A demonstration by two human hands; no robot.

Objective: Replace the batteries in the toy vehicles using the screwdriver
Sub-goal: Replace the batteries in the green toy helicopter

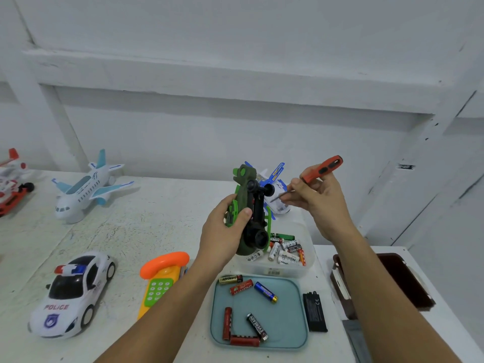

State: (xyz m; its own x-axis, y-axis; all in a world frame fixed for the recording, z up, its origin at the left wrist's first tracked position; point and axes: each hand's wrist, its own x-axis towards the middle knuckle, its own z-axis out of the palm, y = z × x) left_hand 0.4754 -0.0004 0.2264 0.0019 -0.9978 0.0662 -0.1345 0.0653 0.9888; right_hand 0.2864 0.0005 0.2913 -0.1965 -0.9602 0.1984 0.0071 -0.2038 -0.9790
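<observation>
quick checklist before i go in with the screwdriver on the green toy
1. Left hand grips green toy, underside turned toward the tool: ok
2. Right hand holds screwdriver: ok
3. Tip seated in a screw: not ok, it is short of the toy
4. Screw location and head type: cannot tell
5. Batteries within reach in blue tray: ok
6. Those batteries fresh or spent: cannot tell

Head-worn view, forward-down, near the table (162,205)
</observation>
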